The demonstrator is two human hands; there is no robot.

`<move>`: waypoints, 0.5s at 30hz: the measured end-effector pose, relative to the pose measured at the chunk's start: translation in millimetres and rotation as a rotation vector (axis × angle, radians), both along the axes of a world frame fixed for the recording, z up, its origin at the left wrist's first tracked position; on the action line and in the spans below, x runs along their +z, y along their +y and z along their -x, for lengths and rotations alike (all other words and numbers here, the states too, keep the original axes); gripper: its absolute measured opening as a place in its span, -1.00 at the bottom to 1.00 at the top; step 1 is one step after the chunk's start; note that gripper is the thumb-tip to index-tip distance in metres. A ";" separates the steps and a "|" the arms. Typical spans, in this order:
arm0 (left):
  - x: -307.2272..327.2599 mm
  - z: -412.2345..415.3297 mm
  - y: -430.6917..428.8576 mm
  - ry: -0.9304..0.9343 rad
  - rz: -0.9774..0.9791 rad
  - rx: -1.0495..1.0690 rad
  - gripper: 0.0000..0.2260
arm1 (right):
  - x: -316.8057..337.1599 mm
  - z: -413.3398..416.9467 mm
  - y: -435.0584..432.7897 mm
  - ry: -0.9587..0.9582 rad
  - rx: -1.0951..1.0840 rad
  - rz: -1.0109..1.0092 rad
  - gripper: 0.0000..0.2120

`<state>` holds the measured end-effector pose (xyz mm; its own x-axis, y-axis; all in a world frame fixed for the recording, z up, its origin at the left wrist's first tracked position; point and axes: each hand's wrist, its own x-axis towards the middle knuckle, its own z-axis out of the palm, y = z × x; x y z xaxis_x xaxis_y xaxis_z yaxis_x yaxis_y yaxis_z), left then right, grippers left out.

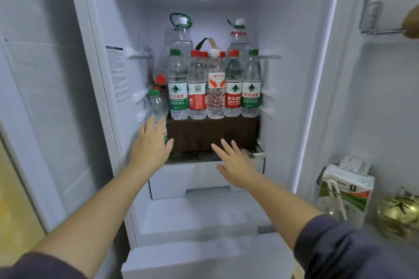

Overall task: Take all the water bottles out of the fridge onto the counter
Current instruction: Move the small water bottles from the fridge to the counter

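Inside the open fridge, several water bottles stand in a row on a brown box [213, 133]: a green-label bottle [178, 88], a red-label bottle [197, 88], a clear bottle [216, 88], another red-label bottle [233, 88] and another green-label bottle [251, 87]. Two large jugs [180, 41] [239, 38] stand behind them. A small green-capped bottle [156, 104] stands left of the box, with red-capped ones behind it. My left hand [150, 145], fingers straight, reaches in front of the small bottle. My right hand [235, 163] hovers open before the box.
A glass shelf [256, 154] carries the box, with a white drawer [181, 181] below it. The door on the right holds a milk carton [344, 190], a greenish jar [399, 213] and an upper clear bin [385, 11]. The fridge's left wall stands close to my left hand.
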<state>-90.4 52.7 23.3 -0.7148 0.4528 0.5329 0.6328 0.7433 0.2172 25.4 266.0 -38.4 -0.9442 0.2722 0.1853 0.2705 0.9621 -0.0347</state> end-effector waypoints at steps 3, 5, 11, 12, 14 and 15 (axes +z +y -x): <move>21.6 35.8 16.9 -0.080 -0.189 -0.050 -0.41 | -1.7 20.0 22.4 -0.134 -0.054 0.071 -0.41; 32.5 54.8 26.3 -0.095 -0.274 -0.054 -0.39 | -2.8 28.0 33.1 -0.187 -0.075 0.066 -0.41; 61.9 98.8 52.5 -0.205 -0.436 -0.022 -0.39 | -7.9 46.0 55.3 -0.287 -0.097 0.075 -0.45; 65.5 103.7 55.4 -0.234 -0.463 -0.006 -0.41 | -11.7 47.6 57.4 -0.308 -0.102 0.048 -0.45; 66.9 110.4 60.6 -0.261 -0.487 0.016 -0.46 | -19.9 50.0 60.6 -0.332 -0.111 0.014 -0.44; 65.3 111.9 63.0 -0.256 -0.483 0.035 -0.49 | -23.7 50.8 61.6 -0.334 -0.112 0.008 -0.43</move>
<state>-202.3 115.6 88.6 -0.8593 0.1734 0.4812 0.4914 0.5407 0.6827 -25.3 327.5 -62.1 -0.9167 0.3774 -0.1313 0.3718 0.9260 0.0658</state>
